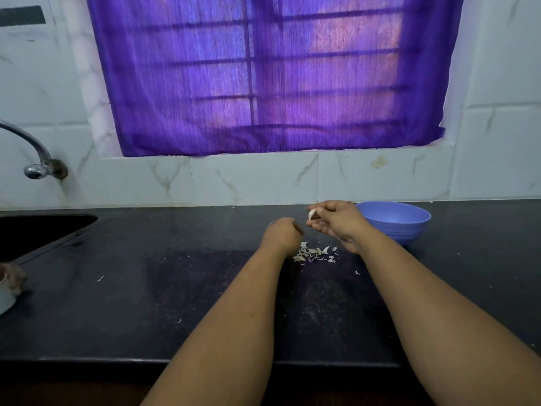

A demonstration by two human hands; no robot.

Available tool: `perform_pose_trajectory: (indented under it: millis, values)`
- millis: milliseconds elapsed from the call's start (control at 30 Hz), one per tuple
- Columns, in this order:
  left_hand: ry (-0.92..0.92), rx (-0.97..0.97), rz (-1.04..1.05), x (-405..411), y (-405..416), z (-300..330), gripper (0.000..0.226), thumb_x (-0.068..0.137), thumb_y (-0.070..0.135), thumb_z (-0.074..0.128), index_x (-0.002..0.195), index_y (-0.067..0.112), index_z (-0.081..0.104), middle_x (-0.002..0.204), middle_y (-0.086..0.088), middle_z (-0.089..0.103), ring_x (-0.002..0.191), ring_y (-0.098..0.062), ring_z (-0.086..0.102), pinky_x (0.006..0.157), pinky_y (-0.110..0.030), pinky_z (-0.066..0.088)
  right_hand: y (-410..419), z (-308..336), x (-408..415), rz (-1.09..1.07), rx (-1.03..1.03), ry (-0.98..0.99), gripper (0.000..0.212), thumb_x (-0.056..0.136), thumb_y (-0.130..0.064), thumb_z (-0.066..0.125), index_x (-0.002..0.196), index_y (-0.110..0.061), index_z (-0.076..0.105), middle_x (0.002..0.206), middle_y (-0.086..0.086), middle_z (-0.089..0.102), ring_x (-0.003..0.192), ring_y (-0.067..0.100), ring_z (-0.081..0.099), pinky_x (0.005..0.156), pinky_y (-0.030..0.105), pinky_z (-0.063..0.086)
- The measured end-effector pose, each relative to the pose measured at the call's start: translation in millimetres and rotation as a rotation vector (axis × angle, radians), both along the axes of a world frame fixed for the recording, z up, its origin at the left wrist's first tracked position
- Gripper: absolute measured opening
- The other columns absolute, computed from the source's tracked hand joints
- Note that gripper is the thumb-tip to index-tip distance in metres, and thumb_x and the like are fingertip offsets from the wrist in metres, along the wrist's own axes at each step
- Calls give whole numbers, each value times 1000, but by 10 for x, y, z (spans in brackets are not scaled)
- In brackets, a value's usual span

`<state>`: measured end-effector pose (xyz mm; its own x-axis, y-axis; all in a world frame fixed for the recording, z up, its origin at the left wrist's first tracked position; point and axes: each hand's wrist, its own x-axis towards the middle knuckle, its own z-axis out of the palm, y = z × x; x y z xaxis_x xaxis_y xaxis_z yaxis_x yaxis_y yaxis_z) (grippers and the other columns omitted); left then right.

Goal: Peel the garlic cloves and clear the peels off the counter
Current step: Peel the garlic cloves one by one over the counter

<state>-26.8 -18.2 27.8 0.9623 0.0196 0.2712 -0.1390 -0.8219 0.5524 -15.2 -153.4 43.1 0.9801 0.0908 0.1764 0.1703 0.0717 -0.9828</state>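
My right hand (336, 222) pinches a pale garlic clove (312, 213) between thumb and fingertips, raised above the black counter (175, 288). Just to its left, my left hand (282, 233) hovers with its fingers curled; whether it holds a bit of peel I cannot make out. Below and between both hands lies a small heap of papery garlic peels (314, 253) on the counter. A blue bowl (409, 227) stands right behind my right hand, near the wall.
A sink basin (38, 230) is sunk into the counter at the left, under a metal tap (35, 159). A pale container (7, 297) stands at the far left edge. Stray peel flecks (357, 272) lie scattered around. Tiled wall and purple curtain behind.
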Motion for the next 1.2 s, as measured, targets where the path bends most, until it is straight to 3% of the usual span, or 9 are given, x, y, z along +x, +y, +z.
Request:
perform_pose_trajectory:
  millis: [133, 267, 367, 433, 533, 667, 833, 1000, 1200]
  values:
    - [-43, 37, 22, 18, 9, -37, 28, 93, 10, 50, 113, 11, 69, 119, -11, 66, 117, -28, 55, 99, -35, 45, 8, -1, -33, 20, 30, 0, 21, 94, -10, 58, 107, 6, 62, 84, 11, 65, 75, 16, 67, 64, 16, 56]
    - [-116, -77, 79, 89, 38, -66, 19, 91, 29, 57, 83, 17, 69, 91, -8, 71, 94, -25, 64, 82, -34, 52, -11, -8, -48, 32, 6, -26, 18, 90, 0, 62, 107, 6, 63, 84, 12, 64, 76, 19, 66, 63, 16, 57]
    - [-156, -117, 121, 119, 63, -76, 21, 84, 38, 68, 68, 25, 62, 84, -3, 72, 91, -18, 65, 81, -33, 54, -19, -4, -51, 27, -24, -29, 15, 88, 2, 63, 102, 2, 64, 83, 12, 67, 72, 18, 68, 69, 21, 59]
    - [-154, -168, 82, 111, 48, -74, 10, 86, 32, 67, 80, 23, 67, 92, -3, 73, 94, -18, 64, 82, -26, 50, -24, -3, -52, 16, -47, -39, 13, 87, 2, 65, 100, 1, 64, 81, 12, 69, 67, 14, 69, 70, 21, 57]
    - [-152, -357, -58, 72, -37, -57, 22, 90, 15, 58, 108, 14, 70, 98, -4, 72, 90, -18, 64, 80, -28, 48, -26, -2, -54, 11, -44, -61, 13, 84, 4, 68, 96, 5, 65, 79, 14, 70, 63, 12, 69, 68, 19, 58]
    - [-143, -601, -133, 29, -102, -31, 24, 88, 6, 56, 106, 12, 71, 88, 0, 69, 83, -12, 62, 73, -27, 50, -26, 9, -46, -38, -14, -79, 13, 79, 7, 71, 90, 3, 66, 71, 10, 71, 62, 10, 69, 63, 18, 57]
    - [-238, -450, -185, 21, -91, -34, 21, 92, 13, 58, 107, 14, 72, 92, -4, 73, 78, -11, 61, 75, -32, 53, -48, 1, -26, -97, -38, -111, 12, 76, 5, 75, 84, 0, 67, 72, 9, 70, 66, 12, 68, 61, 17, 56]
    - [-276, -359, -177, 29, -71, -32, 21, 92, 10, 59, 110, 10, 71, 90, -8, 71, 61, 0, 51, 69, -22, 46, -71, 0, -10, -110, -78, -117, 13, 74, 4, 76, 75, -5, 67, 73, 9, 70, 67, 12, 66, 60, 16, 53]
    - [-305, -384, -172, 9, -67, -14, 20, 91, 12, 62, 108, 10, 73, 95, -7, 74, 82, -11, 64, 76, -27, 53, -92, 15, -16, -66, -67, -83, 9, 79, 1, 74, 78, -4, 67, 70, 7, 69, 62, 10, 65, 59, 15, 53]
